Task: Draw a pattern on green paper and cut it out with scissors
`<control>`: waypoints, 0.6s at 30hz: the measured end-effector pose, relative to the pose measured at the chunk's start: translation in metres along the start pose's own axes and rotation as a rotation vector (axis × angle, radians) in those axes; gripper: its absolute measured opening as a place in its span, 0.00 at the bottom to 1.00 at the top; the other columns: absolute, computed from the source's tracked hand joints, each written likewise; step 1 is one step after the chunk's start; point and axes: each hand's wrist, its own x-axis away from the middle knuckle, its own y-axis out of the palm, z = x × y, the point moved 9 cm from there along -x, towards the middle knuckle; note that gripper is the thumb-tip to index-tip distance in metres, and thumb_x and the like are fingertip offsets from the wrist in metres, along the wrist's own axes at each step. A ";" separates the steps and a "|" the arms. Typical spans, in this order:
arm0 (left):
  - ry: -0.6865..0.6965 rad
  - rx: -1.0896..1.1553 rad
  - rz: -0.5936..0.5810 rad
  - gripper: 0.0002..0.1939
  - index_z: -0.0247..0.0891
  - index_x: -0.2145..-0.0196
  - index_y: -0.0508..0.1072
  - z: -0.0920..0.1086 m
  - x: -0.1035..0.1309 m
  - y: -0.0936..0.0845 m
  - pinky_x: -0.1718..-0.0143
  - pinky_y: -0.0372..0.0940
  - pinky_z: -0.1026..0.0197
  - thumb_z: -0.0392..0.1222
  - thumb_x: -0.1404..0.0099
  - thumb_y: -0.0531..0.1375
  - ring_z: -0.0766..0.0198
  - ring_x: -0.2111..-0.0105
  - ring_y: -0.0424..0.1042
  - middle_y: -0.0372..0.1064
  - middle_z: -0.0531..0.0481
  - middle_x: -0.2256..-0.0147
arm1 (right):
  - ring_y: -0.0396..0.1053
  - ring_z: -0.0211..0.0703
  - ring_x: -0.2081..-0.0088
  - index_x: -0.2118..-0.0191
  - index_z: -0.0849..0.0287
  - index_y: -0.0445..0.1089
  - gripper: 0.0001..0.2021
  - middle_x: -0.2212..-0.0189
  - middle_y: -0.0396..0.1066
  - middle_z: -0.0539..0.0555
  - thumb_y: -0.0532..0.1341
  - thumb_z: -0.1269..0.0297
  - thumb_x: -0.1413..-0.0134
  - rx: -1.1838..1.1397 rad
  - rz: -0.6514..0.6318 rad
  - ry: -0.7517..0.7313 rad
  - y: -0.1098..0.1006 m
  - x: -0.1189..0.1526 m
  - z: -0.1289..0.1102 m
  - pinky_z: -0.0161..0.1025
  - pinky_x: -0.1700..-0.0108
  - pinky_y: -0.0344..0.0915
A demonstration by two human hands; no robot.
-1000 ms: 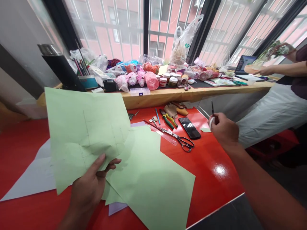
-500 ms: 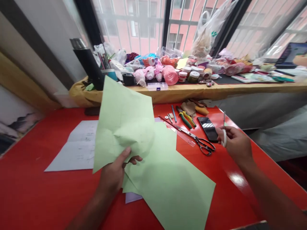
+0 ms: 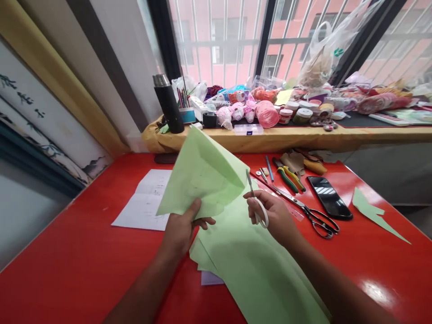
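Observation:
My left hand (image 3: 184, 227) grips the lower edge of a curved light green paper sheet (image 3: 199, 175), thumb on top, holding it up over the table. My right hand (image 3: 268, 211) is closed on small scissors with white handles (image 3: 259, 210); their blades point up beside the sheet's right corner. Beneath both hands lies a larger green paper (image 3: 256, 261) on the red table (image 3: 84, 261), with a purple sheet (image 3: 212, 278) showing under its edge. A printed white sheet (image 3: 145, 202) lies to the left, partly behind the held paper.
Right of centre are large black-handled scissors (image 3: 320, 220), yellow-green pliers (image 3: 288, 177), a phone (image 3: 329, 195) and a green paper scrap (image 3: 381, 213). Along the windowsill (image 3: 216, 141) stand a black thermos (image 3: 170, 108), paint jars (image 3: 303, 115) and pink craft items (image 3: 266, 114).
My right hand has moved left with the small scissors to the held sheet's corner. The held sheet has turned and curled. The view has shifted, showing a green scrap at the right.

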 end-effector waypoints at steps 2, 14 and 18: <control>0.019 0.095 0.017 0.21 0.34 0.57 0.82 0.006 -0.002 -0.003 0.80 0.70 0.60 0.49 0.43 0.79 0.57 0.78 0.80 0.83 0.44 0.64 | 0.67 0.41 0.78 0.57 0.58 0.76 0.26 0.77 0.70 0.47 0.69 0.36 0.40 -0.026 0.011 0.013 0.005 0.002 0.011 0.37 0.74 0.64; 0.062 0.189 0.077 0.24 0.35 0.54 0.83 0.017 0.001 -0.009 0.76 0.75 0.59 0.50 0.44 0.80 0.51 0.70 0.85 0.84 0.40 0.53 | 0.74 0.47 0.71 0.48 0.56 0.77 0.28 0.70 0.76 0.53 0.66 0.35 0.34 -0.039 -0.247 0.011 0.035 0.025 0.030 0.44 0.65 0.72; 0.057 0.179 0.102 0.20 0.36 0.55 0.85 0.014 0.000 -0.013 0.74 0.77 0.59 0.46 0.44 0.79 0.52 0.66 0.85 0.84 0.40 0.51 | 0.75 0.47 0.69 0.47 0.55 0.77 0.28 0.66 0.77 0.54 0.67 0.35 0.35 -0.039 -0.366 0.042 0.049 0.033 0.034 0.44 0.63 0.73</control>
